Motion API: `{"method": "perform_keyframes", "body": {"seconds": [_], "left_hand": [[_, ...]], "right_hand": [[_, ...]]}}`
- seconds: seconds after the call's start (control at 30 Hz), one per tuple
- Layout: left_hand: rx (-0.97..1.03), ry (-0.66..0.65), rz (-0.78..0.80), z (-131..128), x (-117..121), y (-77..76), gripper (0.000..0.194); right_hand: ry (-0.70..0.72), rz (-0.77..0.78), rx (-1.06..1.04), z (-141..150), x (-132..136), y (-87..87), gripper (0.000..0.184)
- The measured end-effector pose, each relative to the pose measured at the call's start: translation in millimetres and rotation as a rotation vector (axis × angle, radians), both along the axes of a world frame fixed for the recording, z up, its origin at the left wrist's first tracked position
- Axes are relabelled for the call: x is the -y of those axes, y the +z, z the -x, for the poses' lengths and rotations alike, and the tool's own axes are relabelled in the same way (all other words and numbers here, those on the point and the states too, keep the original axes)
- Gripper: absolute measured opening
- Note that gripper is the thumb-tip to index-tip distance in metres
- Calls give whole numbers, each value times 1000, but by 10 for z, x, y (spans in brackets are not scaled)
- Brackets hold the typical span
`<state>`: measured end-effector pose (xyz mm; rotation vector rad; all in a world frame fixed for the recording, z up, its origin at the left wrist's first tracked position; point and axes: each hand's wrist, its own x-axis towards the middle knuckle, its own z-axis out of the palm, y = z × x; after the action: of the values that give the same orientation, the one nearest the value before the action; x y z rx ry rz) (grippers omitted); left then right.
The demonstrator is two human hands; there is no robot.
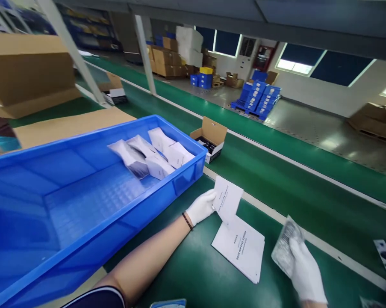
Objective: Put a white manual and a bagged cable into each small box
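"Two hands loaded. With what?"

"Left fingers nearly closed, pinching a white leaflet by its left edge, near the counter's far edge. Right fingers curled onto the near side of a grey plastic packet, right of the leaflet stack."

"Handling?"

"Leaflet: light, I judge, bends easily; I'd pinch an edge or corner. Packet: film likely slippery under my gloved grip, so I'd hold it broadly across the side. Contents blurred, weight I can't tell; I'd assume fragile."

"Ground?"

"Counter green, smooth-looking, pale strip along its far edge. Blue tub at its left, white packs inside. Beyond, a green belt carrying an open box; farther off, blue crates and windows."
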<state>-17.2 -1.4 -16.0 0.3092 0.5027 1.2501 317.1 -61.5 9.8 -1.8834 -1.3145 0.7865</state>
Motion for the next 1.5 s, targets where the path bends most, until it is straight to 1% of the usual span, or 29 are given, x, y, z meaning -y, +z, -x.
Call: {"method": "perform_keyframes", "body": {"seconds": [0.03,0.07,0.13,0.17,0.2,0.27,0.33,0.37,0.43,0.53,0.6,0.67,0.73,0.8,0.87,0.93,1.03,1.13,1.2,1.27,1.33,1.37,1.43,1.47,1.5], "left_hand": [[0,-8,4,4,3,9,25],[-1,-12,5,8,7,17,24],[-8,-18,7,19,14,29,23],[-14,-21,9,27,16,31,23],[-23,-26,11,35,17,31,23],[-43,-38,13,53,18,30,22],[-50,-32,8,67,16,34,21],[-50,-26,6,72,14,40,20],[-52,-16,12,75,7,56,20],[-57,-17,36,73,-8,81,20],[-43,-14,49,69,-20,86,18],[-18,-9,59,64,-32,83,16],[1,-9,75,60,-42,78,15],[6,-6,91,57,-48,78,16],[0,-4,99,57,-52,84,17],[1,-8,99,58,-55,93,17],[15,-7,107,57,-63,98,16],[17,6,100,45,-72,77,16],[-6,14,74,32,-77,51,19],[-57,53,39,23,-84,25,25],[-140,131,17,23,-96,5,32],[-185,176,16,26,-105,-1,36],[-261,252,38,33,-127,-6,44],[-288,275,52,36,-138,-6,47],[-307,290,60,37,-148,-4,49]], "right_hand": [[-6,11,-32,77,-60,61,67],[17,3,-71,175,-141,153,63],[214,-64,-114,417,-343,409,60],[312,-109,-73,555,-458,559,57],[400,-118,16,701,-578,712,51],[526,-166,255,1013,-836,989,40],[646,-253,479,1334,-1115,1192,35],[669,-284,573,1490,-1260,1261,36],[691,-294,714,1778,-1558,1345,37],[722,-286,807,2131,-1994,1394,34],[733,-299,794,2328,-2257,1401,34],[733,-288,727,2508,-2483,1384,36],[732,-258,647,2666,-2661,1329,38],[736,-205,645,2786,-2785,1230,39],[752,-134,711,2848,-2857,1100,37],[770,-54,788,2850,-2886,963,34],[770,-8,865,2787,-2885,786,36],[839,-5,903,2715,-2865,666,43],[909,20,908,2661,-2849,635,45],[952,51,911,2569,-2822,676,47],[963,43,900,2422,-2751,800,46],[944,-9,872,2330,-2682,881,44],[883,-197,772,2133,-2450,1027,44],[885,-300,731,2042,-2285,1069,45],[923,-391,717,1965,-2096,1078,46]]}}
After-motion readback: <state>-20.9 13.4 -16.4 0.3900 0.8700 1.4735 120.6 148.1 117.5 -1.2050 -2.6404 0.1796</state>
